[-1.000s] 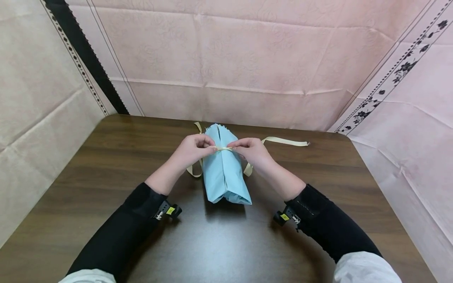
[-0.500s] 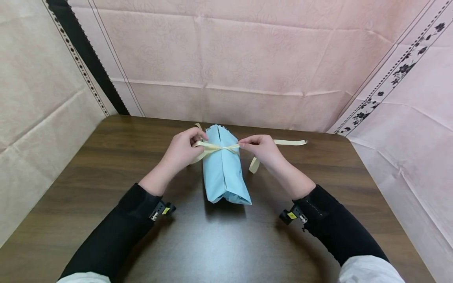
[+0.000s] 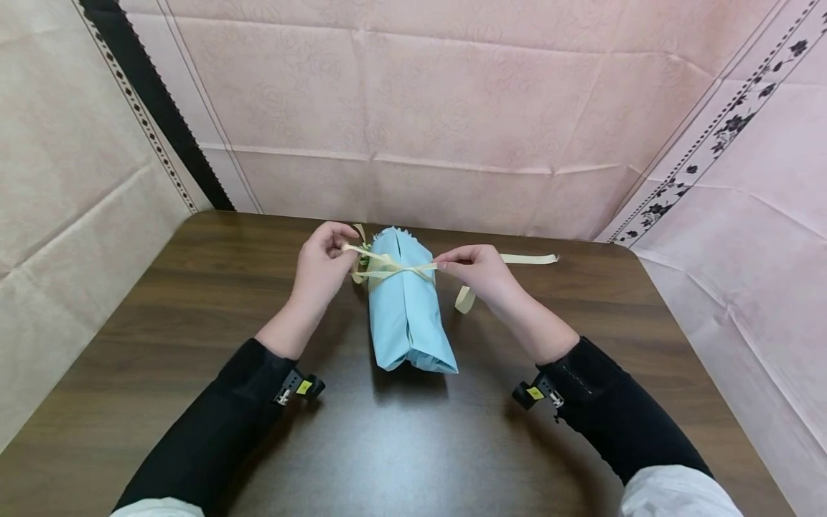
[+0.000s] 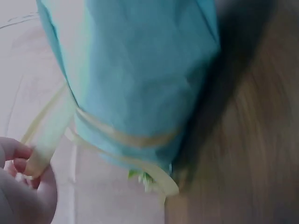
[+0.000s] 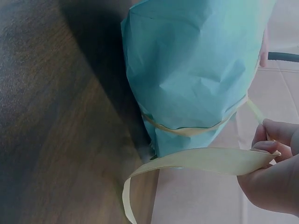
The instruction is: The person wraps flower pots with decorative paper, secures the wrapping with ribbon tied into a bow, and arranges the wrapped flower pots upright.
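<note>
A light blue paper-wrapped bundle [image 3: 410,316] lies on the table with a pale yellow ribbon [image 3: 403,269] tied around its far part. At its left side, my left hand [image 3: 323,266] pinches one strand of the ribbon between thumb and fingers. Opposite it, my right hand [image 3: 477,269] pinches the other side of the ribbon near the bundle's right edge. A looser length of ribbon [image 5: 205,158] trails from the right hand in the right wrist view. Small green and white sprigs [image 4: 147,179] peek out by the bundle in the left wrist view.
The brown wooden table [image 3: 258,409] has its far edge just past the bundle. Pale patterned cloth [image 3: 452,100] hangs behind and at both sides. One flat ribbon end [image 3: 530,259] lies on the table to the right.
Both hands have drawn apart from the middle of the bundle, pulling the ribbon out sideways. Most recently the left hand has moved farther away and up, while the right stays nearly still.
</note>
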The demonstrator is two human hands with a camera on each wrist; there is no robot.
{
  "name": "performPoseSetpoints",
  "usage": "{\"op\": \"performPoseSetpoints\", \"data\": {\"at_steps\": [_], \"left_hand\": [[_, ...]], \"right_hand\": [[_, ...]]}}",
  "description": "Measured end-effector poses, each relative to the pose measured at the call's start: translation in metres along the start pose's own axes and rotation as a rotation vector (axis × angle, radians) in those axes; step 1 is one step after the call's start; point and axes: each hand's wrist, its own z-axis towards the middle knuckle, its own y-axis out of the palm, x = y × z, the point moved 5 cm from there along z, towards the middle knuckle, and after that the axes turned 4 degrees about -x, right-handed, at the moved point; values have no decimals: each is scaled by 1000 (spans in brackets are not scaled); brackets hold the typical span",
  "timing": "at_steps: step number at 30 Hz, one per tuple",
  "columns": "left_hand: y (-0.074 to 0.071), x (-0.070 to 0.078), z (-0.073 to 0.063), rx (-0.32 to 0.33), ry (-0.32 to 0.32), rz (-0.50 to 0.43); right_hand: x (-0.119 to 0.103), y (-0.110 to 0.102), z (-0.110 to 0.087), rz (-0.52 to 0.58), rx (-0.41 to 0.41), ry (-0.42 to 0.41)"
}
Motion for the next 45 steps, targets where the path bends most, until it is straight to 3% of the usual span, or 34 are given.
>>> {"op": "performPoseSetpoints", "data": {"at_steps": [3,6,9,13,16,20,29,32,35,39,42,45], "left_hand": [[-8,4,-1,96,82,159],[-11,3,0,136,55,110],[-12,-6,2,132,-80,-54],[-5,-19,-1,32,-325,-394],[3,-23,-4,-39,-423,-655],[7,-20,-7,-99,-410,-790],[4,-16,-11,-151,-340,-839],[4,-14,-10,-166,-317,-796],[-1,-11,-9,-143,-222,-660],[-16,-8,-6,-48,-75,-306],[-29,-6,-5,29,-48,-47],[-42,-4,-2,107,-54,106]], "right_hand": [[-1,0,0,1,-5,0],[-1,-1,-1,5,0,-4],[-1,-3,-1,-1,12,-9],[0,-2,0,-8,5,-21],[0,-1,0,0,-2,-30],[0,0,0,1,3,-31],[0,-2,-2,-2,11,-62],[-1,-3,-3,8,13,-72],[1,-6,-3,12,23,-70],[4,-13,-4,16,39,-66],[5,-20,-6,9,54,-54],[7,-26,-7,0,69,-39]]}}
